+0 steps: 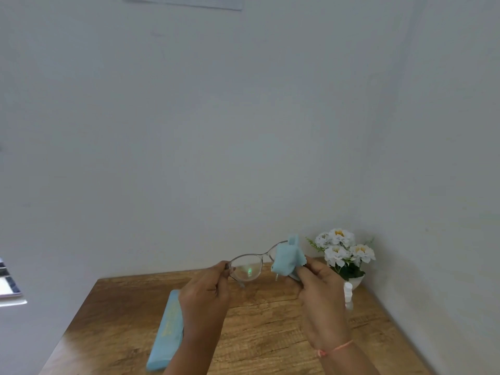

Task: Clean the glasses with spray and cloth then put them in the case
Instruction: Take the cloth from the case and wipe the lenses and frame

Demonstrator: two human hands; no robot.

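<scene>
Clear-framed glasses [247, 269] are held up above the wooden table [259, 334]. My left hand [205, 296] grips their left end by the hinge. My right hand [322, 296] pinches a light blue cloth [288, 259] folded over the right lens, which is hidden under it. A light blue glasses case [167, 331] lies shut on the table, below and left of my left hand. A small white spray bottle [348, 295] stands upright on the table just right of my right hand.
A white pot of white flowers [343, 253] stands in the table's far right corner, behind the spray bottle. Pale walls close in behind and on the right. A window edge [8, 282] shows at the far left.
</scene>
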